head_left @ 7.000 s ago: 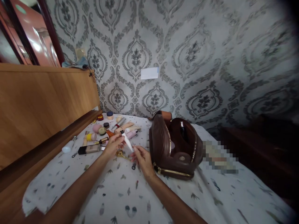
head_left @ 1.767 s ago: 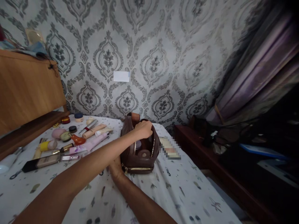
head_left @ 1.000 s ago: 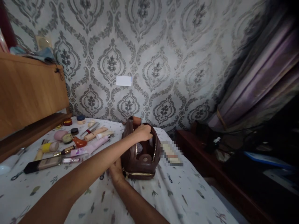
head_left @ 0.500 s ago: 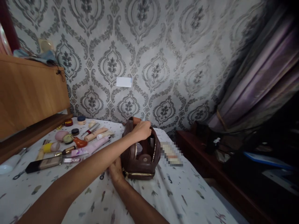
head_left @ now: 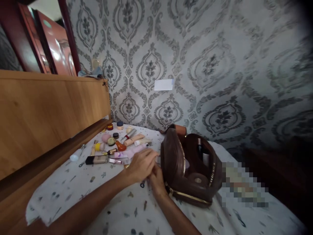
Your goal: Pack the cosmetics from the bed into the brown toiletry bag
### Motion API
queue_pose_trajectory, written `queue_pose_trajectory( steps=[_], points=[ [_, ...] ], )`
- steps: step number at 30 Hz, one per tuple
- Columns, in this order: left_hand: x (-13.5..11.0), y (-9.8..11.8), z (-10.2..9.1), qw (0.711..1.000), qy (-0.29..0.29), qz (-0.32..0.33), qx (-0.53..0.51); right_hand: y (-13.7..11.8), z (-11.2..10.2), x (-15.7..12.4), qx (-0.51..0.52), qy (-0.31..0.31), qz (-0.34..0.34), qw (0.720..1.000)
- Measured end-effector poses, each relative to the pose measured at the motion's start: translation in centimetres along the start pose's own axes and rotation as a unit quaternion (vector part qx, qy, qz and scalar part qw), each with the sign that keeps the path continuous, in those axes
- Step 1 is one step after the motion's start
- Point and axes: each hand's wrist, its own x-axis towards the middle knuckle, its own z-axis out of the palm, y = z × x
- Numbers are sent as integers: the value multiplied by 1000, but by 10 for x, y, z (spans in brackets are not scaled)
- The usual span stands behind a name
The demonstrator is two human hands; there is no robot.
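Note:
A brown leather bag [head_left: 171, 163] stands unzipped on the bed, with a dark tube [head_left: 200, 148] and other small items inside. Beside its left wall, my left hand [head_left: 141, 164] is closed, fingers together, meeting my right hand [head_left: 157, 181]. My right hand is closed too, close against the bag's lower left side. Whatever lies between the fingers is hidden. A small gold piece [head_left: 126, 166] shows at the edge of my left hand. Just past that hand lie a lilac tube [head_left: 126, 153], a small pink tube [head_left: 115, 161] and a foundation bottle [head_left: 97, 159].
More cosmetics spread toward the wall, among them an orange bottle [head_left: 120, 146], a peach tube [head_left: 134, 139] and a jar with a blue lid [head_left: 119, 125]. A wooden headboard [head_left: 53, 111] borders the left. A blurred patch [head_left: 244, 186] lies right of the bag.
My left hand has come out of the bag's opening and moved down left to meet my right hand. The view has turned left, so the bag appears further right and closer.

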Motion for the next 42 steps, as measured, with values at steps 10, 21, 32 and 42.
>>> queue_pose_trajectory(
  steps=[10, 21, 32, 42],
  points=[
    [-40, -132, -18, 936, 47, -282, 208, -11, 3, 0, 15, 19, 68, 997],
    [-59, -160, -26, 935, 28, -327, 133, -15, 3, -1, 15, 13, 64, 998],
    [-60, -149, -34, 938, 35, -332, 94, -12, 4, 0, -4, 13, 80, 997],
    [-65, -170, -82, 892, 65, -420, 153, -11, 4, 0, -10, 16, 67, 998]
  ],
)
